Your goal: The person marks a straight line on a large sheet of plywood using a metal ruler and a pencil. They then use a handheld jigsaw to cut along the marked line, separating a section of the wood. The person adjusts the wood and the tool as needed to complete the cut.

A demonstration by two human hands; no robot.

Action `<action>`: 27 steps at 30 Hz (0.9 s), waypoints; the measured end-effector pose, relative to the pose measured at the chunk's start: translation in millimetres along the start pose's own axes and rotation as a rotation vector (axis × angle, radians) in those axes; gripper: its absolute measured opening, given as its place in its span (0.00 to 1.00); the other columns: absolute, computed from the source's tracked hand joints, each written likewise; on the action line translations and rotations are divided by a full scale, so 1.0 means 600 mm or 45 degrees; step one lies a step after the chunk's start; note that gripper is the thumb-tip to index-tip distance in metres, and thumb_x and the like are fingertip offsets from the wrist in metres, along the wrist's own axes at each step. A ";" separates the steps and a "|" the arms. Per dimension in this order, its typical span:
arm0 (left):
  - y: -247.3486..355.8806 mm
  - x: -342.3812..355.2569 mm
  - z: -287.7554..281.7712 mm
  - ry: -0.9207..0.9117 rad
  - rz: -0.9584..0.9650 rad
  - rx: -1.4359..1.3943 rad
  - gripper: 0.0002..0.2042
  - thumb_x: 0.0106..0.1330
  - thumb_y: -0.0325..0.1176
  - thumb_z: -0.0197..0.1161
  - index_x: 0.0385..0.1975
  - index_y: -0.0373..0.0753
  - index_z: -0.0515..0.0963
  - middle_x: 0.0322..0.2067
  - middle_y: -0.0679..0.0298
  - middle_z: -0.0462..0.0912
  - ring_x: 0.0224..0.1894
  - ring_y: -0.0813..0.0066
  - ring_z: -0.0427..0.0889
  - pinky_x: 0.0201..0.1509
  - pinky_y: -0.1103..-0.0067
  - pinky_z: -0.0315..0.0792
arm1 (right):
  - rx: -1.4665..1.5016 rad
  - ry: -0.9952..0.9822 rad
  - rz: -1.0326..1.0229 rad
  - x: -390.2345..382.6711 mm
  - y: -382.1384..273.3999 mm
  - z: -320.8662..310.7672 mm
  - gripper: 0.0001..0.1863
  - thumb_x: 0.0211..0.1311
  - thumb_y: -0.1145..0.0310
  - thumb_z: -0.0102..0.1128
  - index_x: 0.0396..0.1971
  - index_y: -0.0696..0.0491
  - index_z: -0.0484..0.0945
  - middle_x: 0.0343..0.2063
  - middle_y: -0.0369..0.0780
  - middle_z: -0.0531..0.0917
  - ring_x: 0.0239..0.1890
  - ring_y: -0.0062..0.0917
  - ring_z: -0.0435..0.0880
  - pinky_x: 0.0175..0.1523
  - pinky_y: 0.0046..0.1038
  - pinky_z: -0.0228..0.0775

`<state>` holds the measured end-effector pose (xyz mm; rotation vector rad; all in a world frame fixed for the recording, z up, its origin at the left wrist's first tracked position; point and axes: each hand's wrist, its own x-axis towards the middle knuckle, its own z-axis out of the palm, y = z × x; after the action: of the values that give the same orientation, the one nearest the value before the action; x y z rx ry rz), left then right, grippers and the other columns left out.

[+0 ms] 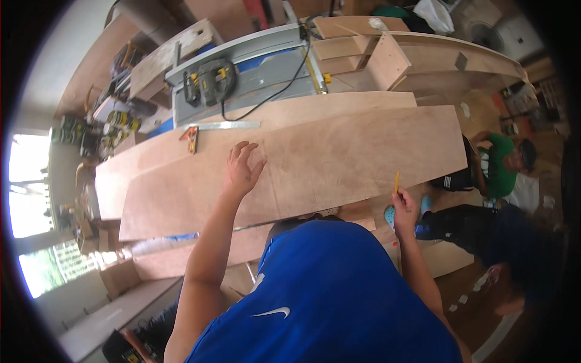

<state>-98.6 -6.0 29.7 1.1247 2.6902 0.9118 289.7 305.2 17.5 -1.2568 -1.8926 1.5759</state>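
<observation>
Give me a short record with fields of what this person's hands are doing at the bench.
Left hand: flat, fingers spread, pressing on the top plywood sheet
Right hand: holds a yellow pencil upright at the sheet's near edge
Under it: a second plywood sheet
Behind: combination square, jigsaw on a table saw
Nearby: a person in a green shirt, seated low

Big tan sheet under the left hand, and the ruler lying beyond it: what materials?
Large tan sheet: likely thin plywood, unfinished matte, faint grain and blotches. The left hand lies flat on it. Long silver ruler: looks like bare metal, bright grey sheen; steel or aluminium can't be told.
</observation>
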 end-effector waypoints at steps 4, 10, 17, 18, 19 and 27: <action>-0.027 0.062 0.068 0.008 0.229 0.129 0.30 0.64 0.46 0.72 0.64 0.42 0.75 0.67 0.48 0.71 0.71 0.47 0.67 0.74 0.54 0.59 | 0.349 0.116 -0.006 -0.005 -0.122 0.072 0.15 0.73 0.71 0.64 0.56 0.58 0.81 0.42 0.34 0.84 0.44 0.19 0.81 0.52 0.23 0.74; -0.036 0.052 0.106 -0.094 0.199 0.253 0.34 0.68 0.56 0.65 0.70 0.44 0.69 0.72 0.51 0.66 0.76 0.50 0.61 0.79 0.49 0.49 | 0.600 0.167 -0.033 -0.045 -0.191 0.110 0.16 0.73 0.72 0.63 0.58 0.57 0.80 0.44 0.36 0.87 0.45 0.19 0.84 0.48 0.24 0.76; -0.049 0.053 0.102 -0.126 0.246 0.184 0.33 0.70 0.56 0.64 0.70 0.44 0.69 0.70 0.53 0.69 0.76 0.53 0.62 0.78 0.50 0.48 | 0.614 0.649 -0.235 -0.133 -0.238 0.023 0.16 0.73 0.72 0.63 0.57 0.56 0.79 0.43 0.37 0.87 0.42 0.17 0.83 0.47 0.23 0.75; -0.049 0.056 0.101 -0.116 0.245 0.192 0.33 0.70 0.56 0.64 0.69 0.45 0.70 0.70 0.53 0.70 0.76 0.54 0.62 0.78 0.51 0.48 | 0.706 0.704 -0.251 -0.142 -0.243 0.009 0.16 0.73 0.71 0.63 0.57 0.56 0.79 0.44 0.37 0.87 0.42 0.17 0.83 0.47 0.24 0.75; -0.050 0.058 0.100 -0.124 0.263 0.209 0.33 0.70 0.56 0.64 0.69 0.45 0.70 0.70 0.53 0.70 0.76 0.54 0.63 0.78 0.51 0.48 | 0.712 0.751 -0.254 -0.151 -0.253 0.002 0.15 0.73 0.71 0.62 0.56 0.55 0.79 0.45 0.37 0.86 0.43 0.18 0.83 0.47 0.24 0.75; -0.052 0.056 0.103 -0.138 0.311 0.291 0.34 0.70 0.58 0.63 0.70 0.44 0.70 0.70 0.52 0.70 0.75 0.53 0.63 0.78 0.52 0.48 | 0.755 0.761 -0.198 -0.175 -0.213 0.039 0.14 0.71 0.71 0.65 0.54 0.54 0.80 0.39 0.33 0.84 0.42 0.17 0.82 0.46 0.23 0.74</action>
<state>-124.3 30.0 -33.5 1.5280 2.6595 0.5584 278.2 209.9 153.9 -1.1048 -1.0246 1.3310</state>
